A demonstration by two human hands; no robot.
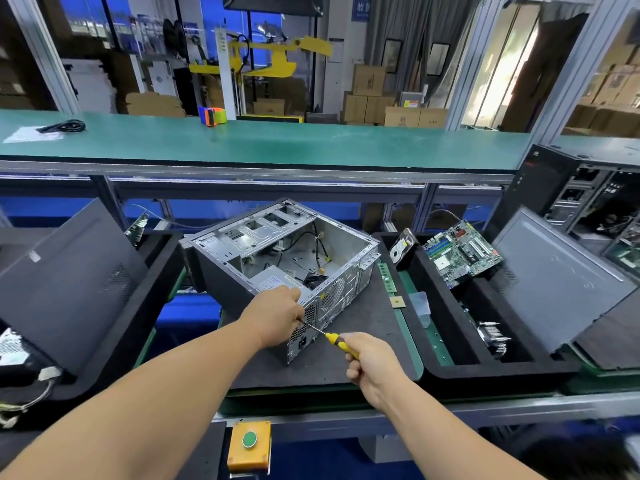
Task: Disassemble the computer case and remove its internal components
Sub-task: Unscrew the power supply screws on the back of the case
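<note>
1. Computer case (277,258): a boxy tower of bare grey sheet metal lies on its side, open face up, on a dark matte foam mat (367,344) at the middle of the workbench. Stamped drive bays, loose black cables and a silver power supply (273,280) show inside.
2. The rear panel, perforated with fan and vent grilles, faces the person.
3. Left hand (277,315): it rests on the case's near top edge by the power supply, fingers curled over the rim; its fingertips also seem to steady the screwdriver's thin shaft.
4. Right hand (372,362): fingers wrapped tight around a screwdriver (337,341) with a yellow and black handle. The slim steel shaft points at the rear panel.
5. To the right, a black foam tray (446,362) holds a green motherboard (462,252) propped at an angle, a hard drive (401,247) and a finned metal heatsink (493,337).
6. A green memory stick (387,277) and a small square processor chip (397,301) lie just beside the case.
7. Dark, flat side panels (69,271) lean at both sides.
8. A yellow box with a round green button (249,439) sits on the bench's front edge.
</note>
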